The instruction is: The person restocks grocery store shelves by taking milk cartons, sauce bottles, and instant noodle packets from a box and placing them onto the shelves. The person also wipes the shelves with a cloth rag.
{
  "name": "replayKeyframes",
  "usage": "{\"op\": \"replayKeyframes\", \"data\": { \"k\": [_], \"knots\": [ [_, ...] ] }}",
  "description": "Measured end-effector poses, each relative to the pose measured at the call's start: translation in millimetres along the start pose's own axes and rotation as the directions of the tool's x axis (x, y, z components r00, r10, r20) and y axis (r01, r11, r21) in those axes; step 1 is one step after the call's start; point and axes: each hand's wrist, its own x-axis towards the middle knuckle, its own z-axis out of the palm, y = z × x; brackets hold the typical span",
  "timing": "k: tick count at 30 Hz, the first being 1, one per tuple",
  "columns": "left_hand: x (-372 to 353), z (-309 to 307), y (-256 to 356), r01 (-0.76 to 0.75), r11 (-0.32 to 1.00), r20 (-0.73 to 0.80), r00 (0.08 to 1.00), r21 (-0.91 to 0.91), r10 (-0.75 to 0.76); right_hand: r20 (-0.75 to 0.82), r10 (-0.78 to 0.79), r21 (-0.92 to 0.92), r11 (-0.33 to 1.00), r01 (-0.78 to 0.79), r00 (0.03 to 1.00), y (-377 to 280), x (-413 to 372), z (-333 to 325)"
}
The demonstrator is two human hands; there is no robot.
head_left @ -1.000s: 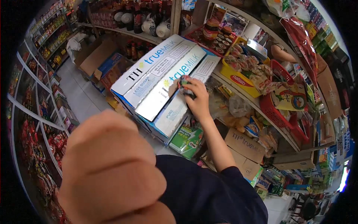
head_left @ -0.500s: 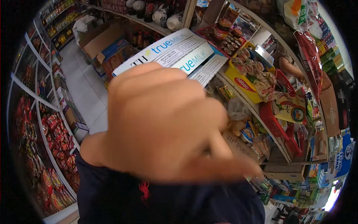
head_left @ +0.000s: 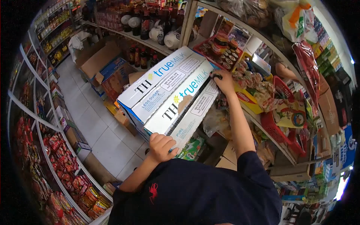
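Note:
Two white milk cartons lie side by side in front of me, printed "TH true MILK". The far one, the "LESS SUGAR" milk carton (head_left: 150,98), has a blue edge. On the nearer "PURE" milk carton (head_left: 204,106), a dark gap runs along the top beside a torn brown patch. My left hand (head_left: 162,147) is closed around its near left corner. At its far right end, my right hand (head_left: 224,82) has its fingers curled on the edge. Something dark shows at those fingertips, and I cannot make out what. What the cartons rest on is hidden.
Snack packets (head_left: 60,150) fill the shelves at left. An opened cardboard box (head_left: 99,62) stands on the tiled floor (head_left: 108,150). To the right are a red basket (head_left: 275,122) and a yellow bin (head_left: 249,99). Another person's arm (head_left: 287,72) shows beyond them.
A hand that blurred across the middle of the view has moved away. Both hands are now on the nearer milk carton, and both cartons show more fully, lower in view.

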Motion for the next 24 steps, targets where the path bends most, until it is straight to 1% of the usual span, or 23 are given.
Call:
{"op": "replayKeyframes", "data": {
  "k": [1, 2, 4, 6, 8, 9, 11, 12, 14, 17, 20, 22, 24],
  "knots": [
    [-3.4, 7.5, -4.5, -0.053, 0.998, -0.061, 0.997, 0.042, 0.056, 0.018, 0.013, -0.023, 1.000, -0.013, 1.000, -11.8, -7.8, 0.6],
    [-6.1, 10.6, -6.7, -0.058, 0.997, -0.060, 0.996, 0.049, 0.061, 0.030, 0.032, -0.045, 0.999, -0.031, 0.999, -23.8, -18.8, 1.2],
    [-5.6, 13.5, -6.7, -0.083, 0.994, -0.131, 0.987, 0.072, 0.092, 0.139, 0.060, 0.079, 0.994, -0.071, 0.988, -85.7, -39.6, -11.8],
    [-7.6, 13.5, -8.2, -0.091, 0.993, -0.115, 0.988, 0.077, 0.100, 0.113, -0.001, 0.062, 0.998, -0.006, 0.994, -109.0, -70.0, 0.9],
    [-10.0, 13.7, -9.2, -0.104, 0.991, -0.089, 0.990, 0.083, 0.112, 0.086, -0.180, 0.171, 0.972, 0.164, 0.980, -140.1, -98.5, 10.7],
    [-10.6, 14.1, -8.8, -0.105, 0.991, -0.079, 0.990, 0.086, 0.112, 0.077, -0.238, 0.217, 0.952, 0.217, 0.968, -158.5, -109.5, 11.1],
    [-9.8, 15.9, -8.3, -0.110, 0.987, -0.129, 0.984, 0.121, 0.126, 0.048, -0.326, 0.292, 0.909, 0.299, 0.944, -186.6, -125.7, 7.2],
    [-9.8, 16.8, -8.1, -0.110, 0.986, -0.126, 0.984, 0.127, 0.126, 0.031, -0.360, 0.320, 0.887, 0.332, 0.932, -193.0, -130.6, 6.0],
    [-11.7, 17.5, -7.0, -0.094, 0.988, -0.134, 0.985, 0.123, 0.111, 0.007, -0.372, 0.352, 0.870, 0.346, 0.928, -193.8, -136.1, 5.5],
    [-9.6, 17.7, -5.1, -0.087, 0.986, -0.146, 0.983, 0.139, 0.108, -0.032, -0.346, 0.461, 0.827, 0.321, 0.938, -189.8, -139.3, 6.8],
    [-7.4, 16.2, -2.5, -0.070, 0.990, -0.153, 0.984, 0.121, 0.089, -0.067, -0.325, 0.525, 0.793, 0.310, 0.943, -185.2, -143.8, 9.5],
    [-5.7, 13.7, -0.1, -0.064, 0.989, -0.138, 0.987, 0.135, 0.082, -0.063, -0.267, 0.587, 0.770, 0.252, 0.962, -187.9, -148.7, 7.5],
    [-5.2, 11.1, 3.2, -0.063, 0.988, -0.151, 0.985, 0.138, 0.084, -0.041, -0.283, 0.573, 0.779, 0.255, 0.958, -190.2, -149.5, 3.8]
  ]
}}
